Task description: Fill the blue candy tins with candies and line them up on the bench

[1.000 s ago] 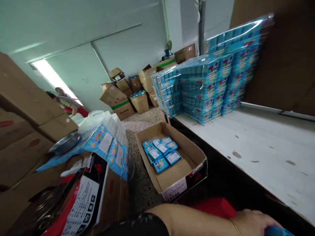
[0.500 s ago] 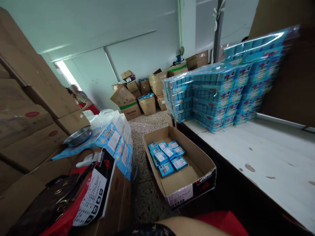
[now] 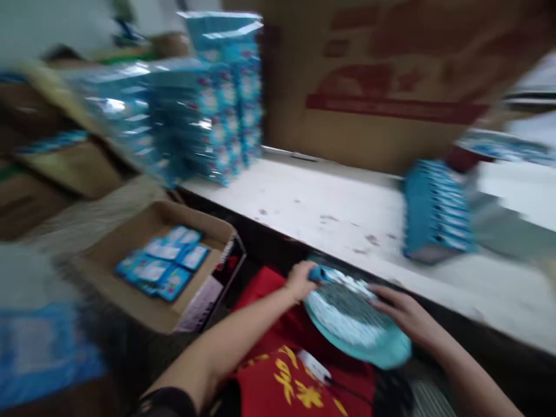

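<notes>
While left hand (image 3: 299, 280) grips and right hand (image 3: 402, 313) lies spread on a round teal plastic tray (image 3: 382, 350), tilted over red cloth (image 3: 278, 382) with yellow characters, box labels (image 3: 163, 267) blur past reading.

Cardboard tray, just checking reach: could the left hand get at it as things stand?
Probably yes: the left hand sits near the tray with nothing visible between them, though it grips the teal disc and would likely have to release it first.

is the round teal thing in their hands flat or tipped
Tipped, it seems: the round teal thing slants between the left hand and right hand, lower rim dipping toward the red cloth. Blur hides the angle.
</notes>
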Available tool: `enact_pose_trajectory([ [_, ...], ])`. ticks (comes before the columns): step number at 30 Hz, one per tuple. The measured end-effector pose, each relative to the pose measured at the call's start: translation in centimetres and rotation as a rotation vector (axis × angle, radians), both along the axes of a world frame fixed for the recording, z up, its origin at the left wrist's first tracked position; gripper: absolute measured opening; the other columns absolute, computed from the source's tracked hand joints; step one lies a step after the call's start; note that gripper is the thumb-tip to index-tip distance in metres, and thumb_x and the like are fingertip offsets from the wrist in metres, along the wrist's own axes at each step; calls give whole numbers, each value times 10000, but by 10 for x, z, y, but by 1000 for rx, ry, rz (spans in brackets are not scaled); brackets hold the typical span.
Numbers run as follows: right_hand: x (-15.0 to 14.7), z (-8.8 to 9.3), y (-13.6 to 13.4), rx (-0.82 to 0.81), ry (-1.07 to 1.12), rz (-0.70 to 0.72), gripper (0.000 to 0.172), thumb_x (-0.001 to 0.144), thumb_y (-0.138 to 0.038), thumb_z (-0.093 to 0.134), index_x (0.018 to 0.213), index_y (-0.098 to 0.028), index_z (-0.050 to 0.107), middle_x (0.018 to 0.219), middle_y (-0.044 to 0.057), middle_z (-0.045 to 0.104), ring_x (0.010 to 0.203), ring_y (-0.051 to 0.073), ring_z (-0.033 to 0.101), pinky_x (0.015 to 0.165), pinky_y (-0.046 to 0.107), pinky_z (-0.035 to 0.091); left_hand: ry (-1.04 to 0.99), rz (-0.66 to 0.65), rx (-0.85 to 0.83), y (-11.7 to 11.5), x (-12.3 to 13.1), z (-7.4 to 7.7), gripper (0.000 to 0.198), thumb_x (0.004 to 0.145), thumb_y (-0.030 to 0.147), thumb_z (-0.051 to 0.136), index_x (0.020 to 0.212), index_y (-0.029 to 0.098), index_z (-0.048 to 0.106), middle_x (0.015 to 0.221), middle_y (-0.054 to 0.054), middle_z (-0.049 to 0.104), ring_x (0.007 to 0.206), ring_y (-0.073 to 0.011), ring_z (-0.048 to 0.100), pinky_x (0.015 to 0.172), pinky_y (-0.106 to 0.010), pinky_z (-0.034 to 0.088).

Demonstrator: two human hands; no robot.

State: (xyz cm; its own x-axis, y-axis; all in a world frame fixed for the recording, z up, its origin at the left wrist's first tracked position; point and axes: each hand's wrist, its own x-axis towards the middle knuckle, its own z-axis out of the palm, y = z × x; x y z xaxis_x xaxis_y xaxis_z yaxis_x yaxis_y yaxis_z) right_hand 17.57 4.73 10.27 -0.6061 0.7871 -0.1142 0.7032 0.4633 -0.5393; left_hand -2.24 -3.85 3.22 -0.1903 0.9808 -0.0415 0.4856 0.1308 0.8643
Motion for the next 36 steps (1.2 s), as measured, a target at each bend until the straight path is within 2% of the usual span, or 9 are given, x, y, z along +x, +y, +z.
enact_pose_trajectory([
  [2,41,0,-10,-124,5,-14,289,782,-313,532,1046,-212,595,1051,46,618,971,188,555,874,323,435,9,-19,34,12,1,-13,428,613,233,635,1025,167,545,1019,-62,558,955,-190,516,881,-334,405],
  [5,53,-2,-13,-207,63,-2,333,770,-284,507,1074,-174,587,1091,56,608,1009,199,540,902,325,403,26,-77,61,21,9,-27,408,623,197,631,1018,163,535,1019,-52,549,946,-173,515,884,-318,398],
  [10,38,1,-10,-119,-128,6,319,767,-247,507,1068,-204,603,1057,33,628,970,182,558,845,272,411,111,-158,79,24,16,-31,385,646,212,619,1018,168,530,988,-45,545,916,-168,516,845,-303,407],
  [14,25,15,-16,2,-427,19,308,781,-275,495,1069,-255,605,1041,42,634,965,209,566,810,293,418,186,-213,72,28,19,-35,382,651,221,612,1023,193,529,1002,-36,546,933,-179,506,846,-310,401],
  [18,6,32,-19,66,-609,80,277,791,-271,452,996,-227,634,951,95,651,899,240,591,743,329,439,206,-241,74,30,23,-40,386,650,199,604,1028,206,526,1022,-38,547,957,-199,503,860,-331,393],
  [24,-16,41,-21,120,-654,84,277,783,-264,443,966,-166,627,935,135,641,857,268,598,711,361,447,161,-217,117,31,27,-46,393,656,198,593,1040,176,512,1021,-57,533,955,-200,507,860,-334,397],
  [29,-2,50,-28,142,-638,63,280,802,-250,417,1003,-182,600,964,117,627,893,247,581,748,354,423,119,-197,173,32,26,-45,381,659,199,594,1030,185,511,1013,-50,534,948,-186,509,863,-317,399],
  [33,46,34,-32,117,-535,-52,311,823,-296,430,1110,-254,542,1045,49,608,946,193,558,783,282,406,73,-165,240,25,14,-43,323,681,212,577,997,192,517,1009,-43,541,964,-179,510,873,-307,398],
  [36,75,-7,-30,9,-558,-170,318,834,-278,430,1135,-245,525,1065,59,603,965,177,553,795,261,399,70,-159,268,20,5,-40,306,685,195,563,989,202,526,1022,-40,545,975,-179,508,884,-314,395],
])
